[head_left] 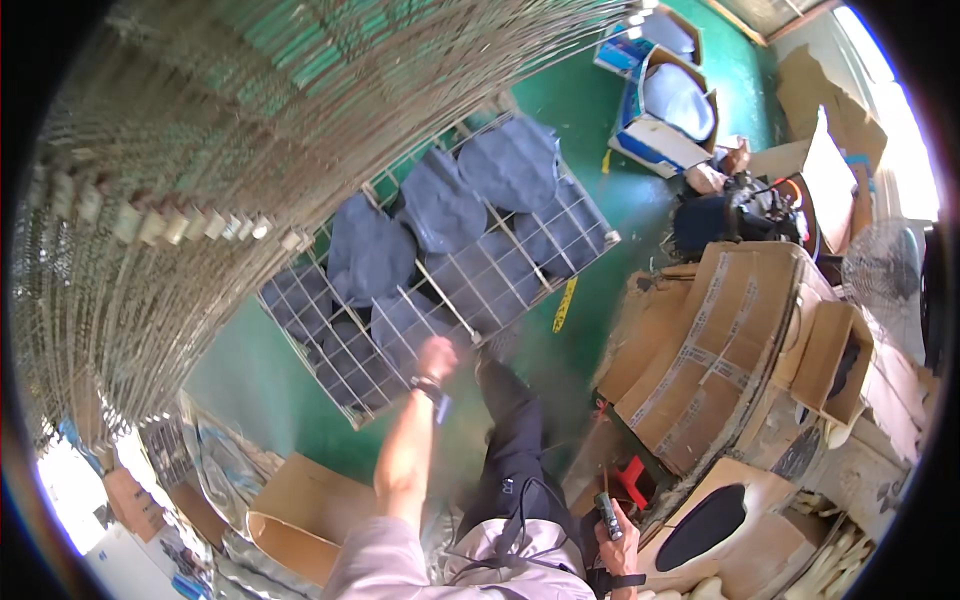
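Note:
My left hand (437,357) is stretched forward at the near edge of a wire rack (585,252) that lies tilted over the green floor. The hand is blurred, so its fingers cannot be read; a dark band (430,388) sits on the wrist. Several grey-blue rounded fabric pieces (440,205) lie spread across the rack. My right hand (622,548) is low at my right side, closed around a dark cylindrical tool (607,514) that points up. My dark trouser leg (515,430) stands between the two hands.
A tall stack of wire racks (200,150) fills the upper left. Taped cardboard boxes (710,350) crowd the right, one with a black oval piece (705,527). Open boxes of grey pieces (672,100) stand at the far top. An open carton (300,515) lies lower left.

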### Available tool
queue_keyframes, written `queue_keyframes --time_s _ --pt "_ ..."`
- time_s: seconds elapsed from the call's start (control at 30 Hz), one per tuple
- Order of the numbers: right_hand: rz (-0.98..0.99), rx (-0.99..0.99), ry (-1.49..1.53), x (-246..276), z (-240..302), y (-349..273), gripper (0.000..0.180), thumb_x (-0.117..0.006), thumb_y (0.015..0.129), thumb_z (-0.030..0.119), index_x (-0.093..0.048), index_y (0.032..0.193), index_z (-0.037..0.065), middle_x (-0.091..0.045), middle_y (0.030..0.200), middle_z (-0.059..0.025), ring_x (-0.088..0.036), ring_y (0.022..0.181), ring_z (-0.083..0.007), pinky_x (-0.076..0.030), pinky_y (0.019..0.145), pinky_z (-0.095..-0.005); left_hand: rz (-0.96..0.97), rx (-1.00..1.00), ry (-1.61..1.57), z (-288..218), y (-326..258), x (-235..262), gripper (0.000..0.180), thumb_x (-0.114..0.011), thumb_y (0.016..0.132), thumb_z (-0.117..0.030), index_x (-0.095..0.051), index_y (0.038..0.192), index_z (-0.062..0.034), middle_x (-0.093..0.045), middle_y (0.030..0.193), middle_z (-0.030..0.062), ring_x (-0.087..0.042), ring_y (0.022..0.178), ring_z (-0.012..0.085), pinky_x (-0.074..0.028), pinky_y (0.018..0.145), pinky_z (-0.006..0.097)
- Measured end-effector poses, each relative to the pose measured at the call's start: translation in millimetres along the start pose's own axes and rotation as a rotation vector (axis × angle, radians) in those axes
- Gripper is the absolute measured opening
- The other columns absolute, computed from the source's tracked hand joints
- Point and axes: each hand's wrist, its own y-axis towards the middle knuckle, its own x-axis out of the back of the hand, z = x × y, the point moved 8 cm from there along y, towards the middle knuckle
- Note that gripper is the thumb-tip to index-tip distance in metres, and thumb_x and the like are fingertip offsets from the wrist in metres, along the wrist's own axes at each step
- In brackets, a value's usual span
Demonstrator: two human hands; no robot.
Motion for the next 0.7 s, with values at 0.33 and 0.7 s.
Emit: queue_keyframes --time_s 0.33,0.7 --pt "-0.54 -0.018 0.14 94.0 -72.3 -173.4 0.057 -0.067 0.079 0.005 -0.057 0.134 0.003 -0.067 0.102 -0.024 -0.066 0.09 -0.0429 -0.054 0.079 -0.0463 0.737 -0.124 0.849 61.1 -210.0 -259.3 0.05 -0.067 0.093 -0.024 -0.059 0.135 0.0023 -0.072 0.105 0.0097 -0.067 0.081 0.0133 -0.055 0.074 0.028" --pt "-1.17 -0.37 0.631 106.1 -186.8 -435.7 0.055 -0.071 0.082 0.002 -0.056 0.135 -0.002 -0.068 0.107 -0.0201 -0.066 0.088 -0.0358 -0.052 0.08 -0.0368 0.573 0.12 1.289 74.6 -210.5 -196.2 0.035 -0.058 0.095 -0.007 -0.055 0.13 -0.006 -0.058 0.072 0.0043 -0.052 0.054 0.0127 -0.044 0.045 0.033"
